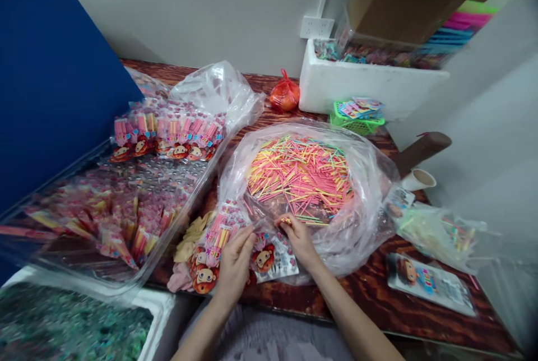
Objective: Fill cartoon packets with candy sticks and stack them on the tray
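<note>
Evidently both hands are at work just in front of a wide clear plastic bag (370, 181), its mouth rolled open on the dark wood-patterned table (357, 299). Inside it lies a loose heap of thin sticks (300, 173), mostly pink and yellow, with some green and orange among them. The person's left hand (235, 263) has its thumb and fingers together, pinched on the clear edge of a printed packet (263, 259) that bears a red-haired cartoon face. The right hand (299, 243), at the near rim of the bag, has its fingertips closed on a small bunch of sticks (286, 220) — only the short yellowish ends show. The two hands are apart, with the packet below and between them.

Just left of the left hand, more printed packets (205, 277) lie in a pile beside a yellowish cloth (191, 240). Farther left stands a clear tray (185, 216): a row of filled packets (179, 131) lines its far end, and others (126, 226) are heaped toward the near end. To the right of the big bag rest a smaller bag of sticks (460, 235), a paper cup (419, 180) and a flat printed pack (431, 282). Behind it are a knotted red bag (284, 93), a green basket (360, 125) with printed cards on top, and a white foam box (357, 89) against the wall.
</note>
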A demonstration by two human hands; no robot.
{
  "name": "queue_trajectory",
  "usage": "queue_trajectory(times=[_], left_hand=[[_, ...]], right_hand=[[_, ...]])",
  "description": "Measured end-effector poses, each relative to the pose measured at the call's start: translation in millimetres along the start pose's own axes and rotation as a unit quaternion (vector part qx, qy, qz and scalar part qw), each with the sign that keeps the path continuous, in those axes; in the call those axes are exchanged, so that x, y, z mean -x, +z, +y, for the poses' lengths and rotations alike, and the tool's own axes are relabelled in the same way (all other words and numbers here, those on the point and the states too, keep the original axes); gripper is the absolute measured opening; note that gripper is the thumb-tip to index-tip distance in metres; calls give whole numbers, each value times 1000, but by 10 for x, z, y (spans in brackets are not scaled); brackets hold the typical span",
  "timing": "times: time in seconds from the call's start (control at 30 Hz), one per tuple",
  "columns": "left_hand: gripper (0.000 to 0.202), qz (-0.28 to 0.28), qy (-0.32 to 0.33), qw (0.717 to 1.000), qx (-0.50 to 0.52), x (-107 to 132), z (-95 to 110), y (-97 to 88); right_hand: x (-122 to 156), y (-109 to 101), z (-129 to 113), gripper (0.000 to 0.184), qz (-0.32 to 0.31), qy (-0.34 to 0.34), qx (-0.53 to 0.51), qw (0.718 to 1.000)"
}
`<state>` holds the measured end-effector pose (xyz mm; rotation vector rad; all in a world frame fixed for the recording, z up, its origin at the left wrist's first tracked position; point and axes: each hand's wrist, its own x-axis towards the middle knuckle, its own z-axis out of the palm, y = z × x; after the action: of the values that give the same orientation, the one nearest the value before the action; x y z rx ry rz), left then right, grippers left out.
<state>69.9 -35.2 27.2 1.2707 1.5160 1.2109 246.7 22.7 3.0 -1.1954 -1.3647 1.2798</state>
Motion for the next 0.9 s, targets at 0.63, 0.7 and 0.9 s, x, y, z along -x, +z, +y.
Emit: queue_trajectory(times=[0.63,0.7,0.9], left_hand=[[22,18,-85,992,88,-99,59,7],[25,33,-77,994,63,-96,76,-27],[32,-146,-113,977,104,13,252,-68]], right_hand=[[23,0,119,20,-1,-32,21,999],[23,0,119,20,1,-34,28,999],[34,2,104,20,2,-31,28,999]])
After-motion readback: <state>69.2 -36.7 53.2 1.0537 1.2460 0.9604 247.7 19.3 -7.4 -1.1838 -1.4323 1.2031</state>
